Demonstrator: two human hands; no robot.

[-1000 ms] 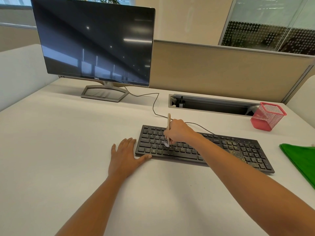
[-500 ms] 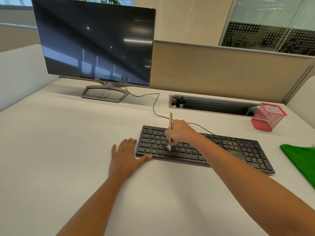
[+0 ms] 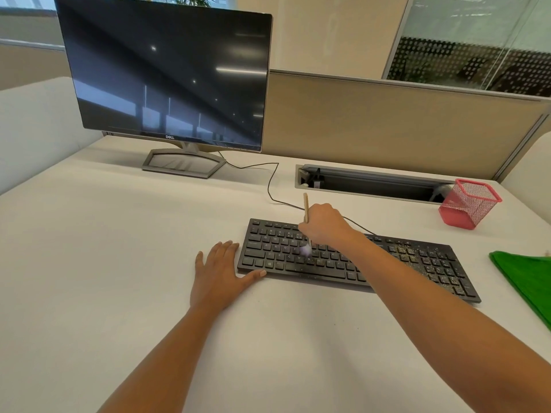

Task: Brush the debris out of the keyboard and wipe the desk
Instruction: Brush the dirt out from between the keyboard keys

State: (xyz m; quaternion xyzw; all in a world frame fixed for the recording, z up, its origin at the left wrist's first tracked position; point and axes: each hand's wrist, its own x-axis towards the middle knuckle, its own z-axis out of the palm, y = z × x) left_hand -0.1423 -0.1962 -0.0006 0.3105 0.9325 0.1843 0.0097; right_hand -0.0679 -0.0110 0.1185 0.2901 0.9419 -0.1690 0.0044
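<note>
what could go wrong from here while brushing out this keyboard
1. The debris sits thick on the right end of the keyboard, near the green cloth; strokes that way may flick crumbs onto it.
2. The left hand lies flat on the desk, with only its thumb at the keyboard edge, so the keyboard may slide.
3. The brush in the right hand works close to the cable and could snag it.

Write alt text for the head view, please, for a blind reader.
A person's right hand holds a small brush on the keys of a black keyboard, while the left hand lies flat on the white desk beside it. Specks cover its right-hand keys; a green cloth lies further right.
</note>
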